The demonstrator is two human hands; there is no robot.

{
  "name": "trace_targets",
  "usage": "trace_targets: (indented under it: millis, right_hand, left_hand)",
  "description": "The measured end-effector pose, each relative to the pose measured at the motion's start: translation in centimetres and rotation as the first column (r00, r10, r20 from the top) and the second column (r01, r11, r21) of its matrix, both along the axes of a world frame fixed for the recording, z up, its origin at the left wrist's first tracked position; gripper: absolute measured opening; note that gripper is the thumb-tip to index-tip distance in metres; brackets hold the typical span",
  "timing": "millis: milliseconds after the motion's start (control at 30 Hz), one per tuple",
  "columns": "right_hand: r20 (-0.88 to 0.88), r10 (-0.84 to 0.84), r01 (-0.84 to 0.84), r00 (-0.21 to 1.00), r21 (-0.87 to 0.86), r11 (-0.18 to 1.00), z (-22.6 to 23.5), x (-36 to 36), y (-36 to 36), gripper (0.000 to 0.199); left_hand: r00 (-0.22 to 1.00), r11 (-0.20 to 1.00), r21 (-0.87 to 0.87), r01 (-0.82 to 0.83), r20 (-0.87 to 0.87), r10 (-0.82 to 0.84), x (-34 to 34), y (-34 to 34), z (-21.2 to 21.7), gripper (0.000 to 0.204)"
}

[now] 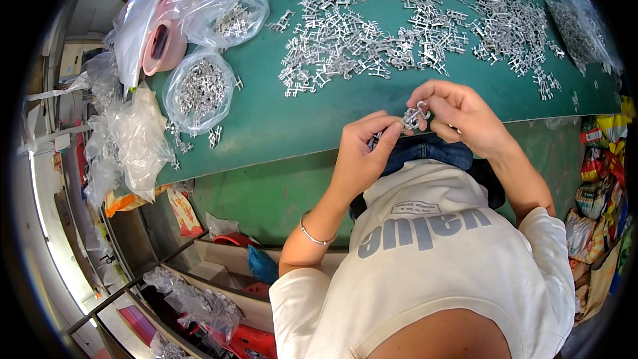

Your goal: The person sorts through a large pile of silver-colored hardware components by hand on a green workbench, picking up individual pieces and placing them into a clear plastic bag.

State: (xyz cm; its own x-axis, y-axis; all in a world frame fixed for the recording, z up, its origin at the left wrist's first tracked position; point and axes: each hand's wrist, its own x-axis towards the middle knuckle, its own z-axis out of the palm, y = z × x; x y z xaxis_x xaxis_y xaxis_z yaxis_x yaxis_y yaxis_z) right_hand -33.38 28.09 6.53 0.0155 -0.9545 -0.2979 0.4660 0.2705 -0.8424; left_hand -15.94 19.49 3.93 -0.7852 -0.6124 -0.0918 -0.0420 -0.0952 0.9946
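Risk here, as a judgement: could slip from the fingertips and drop past the worktop [286,126] edge into the lap or to the floor, since held right over that edge, just right of frame centre. Could also snag or bend if pulled unevenly, being small and branched.

Small silvery metal part [414,117] pinched between both hands, at centre right of the frame. Left hand [362,153] closed around its lower end, thumb and forefinger pressing. Right hand [458,112] curled over its upper end, fingertips gripping. Both hands grasping the same piece, touching it, nearly meeting.

Heap of similar metal parts [412,33] spread across the upper middle, well apart from the hands. Clear plastic bags [199,90] of parts at upper left.
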Motion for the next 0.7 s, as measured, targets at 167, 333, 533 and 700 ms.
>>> trace_targets:
  millis: [167,333,533,700]
  right_hand:
    - [-0.262,0.035,-0.062,0.964,-0.094,0.994,-0.7,0.4,0.1,0.014]
    - [-0.197,-0.091,0.074,0.976,-0.093,0.993,-1.1,1.7,0.5,0.009]
    - [-0.414,-0.235,0.168,0.879,-0.191,0.967,-1.5,2.2,0.6,0.004]
    - [-0.301,-0.225,0.183,0.927,-0.162,0.97,-1.7,2.4,0.5,0.004]
  left_hand:
    - [0.98,0.891,0.411,0.19,-0.133,-0.148,0.8,-0.6,-0.5,0.02]
    - [0.917,0.575,0.722,0.385,-0.372,-0.147,0.2,-0.1,-2.1,0.03]
    - [0.988,0.863,0.494,0.107,-0.151,-0.036,0.1,1.1,-0.8,0.024]
    - [0.973,0.973,-0.141,-0.186,-0.163,0.162,-0.7,2.5,-1.1,0.026]
